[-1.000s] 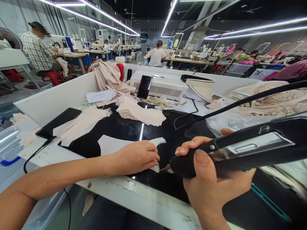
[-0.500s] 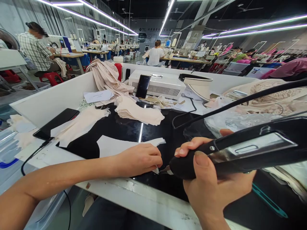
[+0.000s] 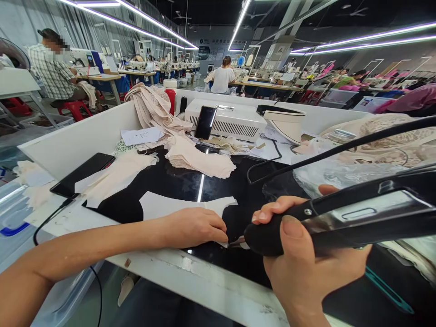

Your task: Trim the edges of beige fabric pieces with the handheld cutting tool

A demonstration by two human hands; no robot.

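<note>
My left hand (image 3: 195, 227) rests over a white curved piece (image 3: 170, 205), paper or cloth, on the black tabletop. Its fingers are closed together at the piece's near right end, with a small white corner showing under the fingertips. My right hand (image 3: 306, 259) is wrapped round a black hand tool (image 3: 327, 222) with a silver metal plate along its side. The tool's narrow metal tip (image 3: 238, 244) points left and lies close to my left fingertips; whether it touches the white piece I cannot tell.
A stack of cream cloth pieces (image 3: 199, 159) lies beyond my hands, before a phone (image 3: 205, 122) and a white vented box (image 3: 228, 119). More cream pieces (image 3: 122, 175) and a black tablet-like device (image 3: 83, 173) lie left. A black cord (image 3: 340, 150) crosses right, above plastic wrap and a teal tool (image 3: 388, 290).
The view has shifted slightly. My left hand has turned a little, its fingers drawn closer to the white piece's corner. My right hand keeps the black tool with its tip beside them.
</note>
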